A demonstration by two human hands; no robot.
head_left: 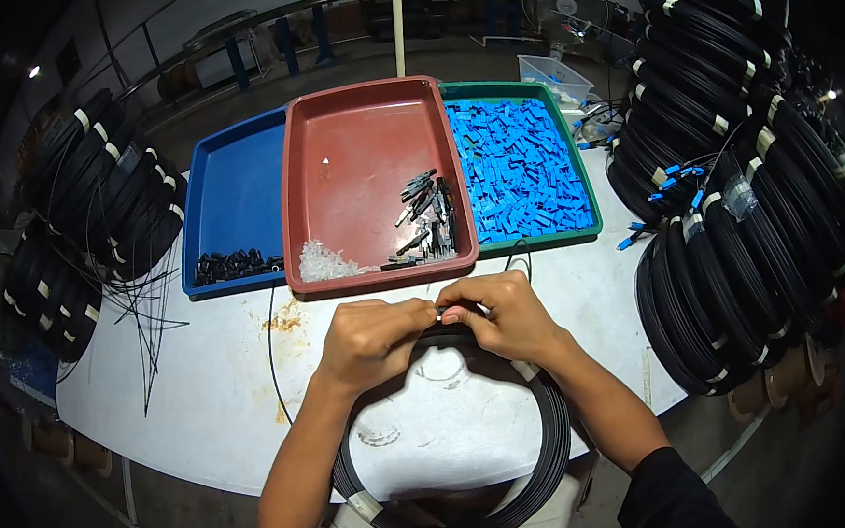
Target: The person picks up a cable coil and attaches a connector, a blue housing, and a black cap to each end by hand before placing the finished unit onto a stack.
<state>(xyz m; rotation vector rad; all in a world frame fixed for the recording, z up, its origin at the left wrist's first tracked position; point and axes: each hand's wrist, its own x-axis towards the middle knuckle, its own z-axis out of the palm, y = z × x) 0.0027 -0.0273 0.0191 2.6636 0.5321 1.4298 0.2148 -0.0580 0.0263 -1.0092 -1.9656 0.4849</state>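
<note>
My left hand (374, 337) and my right hand (505, 312) meet at the table's front, fingertips pinched together. Between them shows a small black-and-white connector piece (438, 314), mostly covered by the fingers. Below the hands a coil of black cable (554, 420), bound with pale tape (365, 505), overhangs the front edge of the table. One thin black cable (272, 355) curves out beside my left forearm. Just beyond my fingers is the red tray (369, 185), holding clear plastic bits (324, 262) and black connector parts (424, 211).
A blue tray (239, 183) with black boots (234, 266) stands left, and a green tray (587, 191) of blue connector housings (523, 171) stands right. Stacked cable coils flank both sides (109, 196) of the white table (208, 393). Behind is a clear plastic bin (554, 77).
</note>
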